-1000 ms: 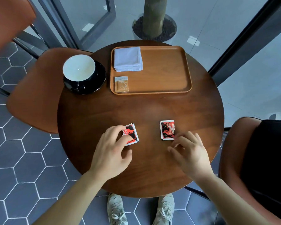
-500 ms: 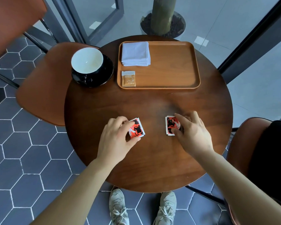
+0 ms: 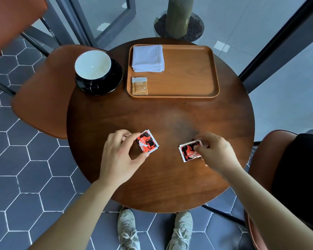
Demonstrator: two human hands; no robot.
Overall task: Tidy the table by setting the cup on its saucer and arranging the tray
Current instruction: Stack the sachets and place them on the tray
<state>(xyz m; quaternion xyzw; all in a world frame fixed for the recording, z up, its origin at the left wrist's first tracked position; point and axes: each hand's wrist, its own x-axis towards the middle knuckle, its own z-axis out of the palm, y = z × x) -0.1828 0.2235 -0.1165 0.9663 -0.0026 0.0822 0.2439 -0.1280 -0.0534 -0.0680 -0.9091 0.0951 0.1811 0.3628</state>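
A black cup with a white inside (image 3: 92, 64) stands on its black saucer (image 3: 114, 82) at the table's far left. Beside it lies the wooden tray (image 3: 192, 73), holding a folded white napkin (image 3: 148, 58) and a brown sachet (image 3: 139, 86). Near the table's front, my left hand (image 3: 120, 156) pinches a red-and-black packet (image 3: 147, 141) between thumb and fingers. My right hand (image 3: 218, 154) pinches a second red-and-black packet (image 3: 189, 150), tilted up off the wood at one edge.
The round wooden table (image 3: 161, 120) has brown chairs at its left (image 3: 43, 91) and right (image 3: 271, 159). A potted trunk (image 3: 179, 17) and glass panels stand behind. My shoes (image 3: 155, 230) show below the front edge.
Both hands closed on the two packets. The right hand reached its packet and gripped it, and both packets have tilted and lifted slightly. The view has shifted a little.
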